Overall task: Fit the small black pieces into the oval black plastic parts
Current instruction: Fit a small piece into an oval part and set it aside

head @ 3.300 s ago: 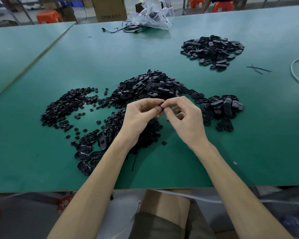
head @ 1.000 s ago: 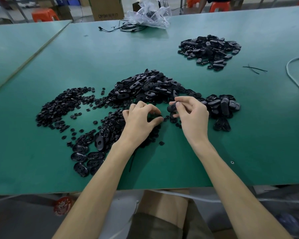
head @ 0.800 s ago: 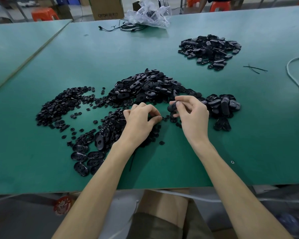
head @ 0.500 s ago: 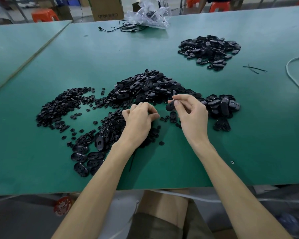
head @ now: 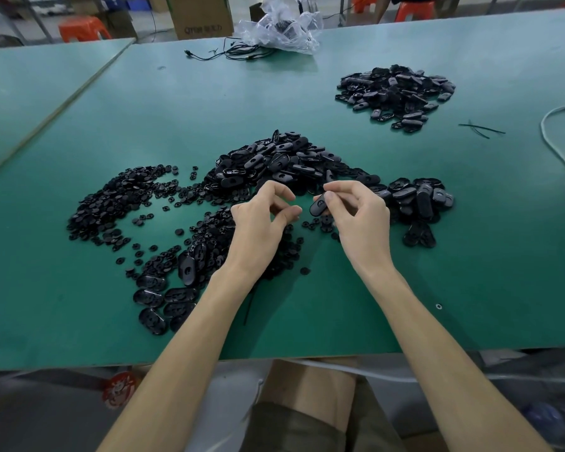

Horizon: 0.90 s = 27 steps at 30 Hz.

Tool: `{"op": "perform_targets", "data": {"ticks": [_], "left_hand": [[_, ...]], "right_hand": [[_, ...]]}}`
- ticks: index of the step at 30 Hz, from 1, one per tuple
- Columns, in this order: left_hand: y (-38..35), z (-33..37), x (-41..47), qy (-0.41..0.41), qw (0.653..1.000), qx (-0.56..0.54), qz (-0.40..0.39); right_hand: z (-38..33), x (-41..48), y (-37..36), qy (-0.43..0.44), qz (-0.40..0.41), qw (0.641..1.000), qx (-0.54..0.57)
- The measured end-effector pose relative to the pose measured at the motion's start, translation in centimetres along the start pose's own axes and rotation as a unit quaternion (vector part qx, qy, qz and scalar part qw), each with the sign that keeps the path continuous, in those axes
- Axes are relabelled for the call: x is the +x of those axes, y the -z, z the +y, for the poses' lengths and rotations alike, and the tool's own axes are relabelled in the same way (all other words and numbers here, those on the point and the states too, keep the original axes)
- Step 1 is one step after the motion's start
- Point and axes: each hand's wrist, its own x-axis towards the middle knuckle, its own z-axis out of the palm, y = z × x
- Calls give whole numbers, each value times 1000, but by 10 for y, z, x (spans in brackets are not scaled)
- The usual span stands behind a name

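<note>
My right hand (head: 362, 223) pinches one oval black part (head: 318, 203) between thumb and forefinger, just above the green table (head: 307, 314). Facing it a short gap away, my left hand (head: 258, 226) has curled fingers with the thumb against the fingertips; whether a small piece sits between them is hidden. Small black pieces (head: 111, 203) lie heaped at the left and under my left hand. A heap of oval parts (head: 274, 161) lies behind my hands, with more ovals (head: 418, 197) to the right.
Another heap of black parts (head: 395, 89) lies far right. Several ovals (head: 157, 298) lie side by side at the front left. A plastic bag (head: 278, 27) and black cables (head: 235, 52) are at the back. A white cable (head: 555, 132) and black ties (head: 480, 128) lie right.
My left hand has risen from the heap of small pieces toward my right hand. My right hand has lifted slightly, still holding the oval part.
</note>
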Motion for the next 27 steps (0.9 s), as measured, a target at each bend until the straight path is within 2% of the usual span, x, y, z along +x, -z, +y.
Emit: {"op": "perform_targets", "data": {"ticks": [7, 19, 27], "left_hand": [[1, 2, 1, -44, 999, 8, 28], [4, 5, 3, -35, 994, -92, 39], [0, 4, 1, -34, 996, -77, 15]], "right_hand": [[-1, 0, 1, -11, -2, 1000, -1], [-3, -2, 0, -10, -11, 1000, -1], [-4, -2, 1, -8, -19, 1000, 1]]}}
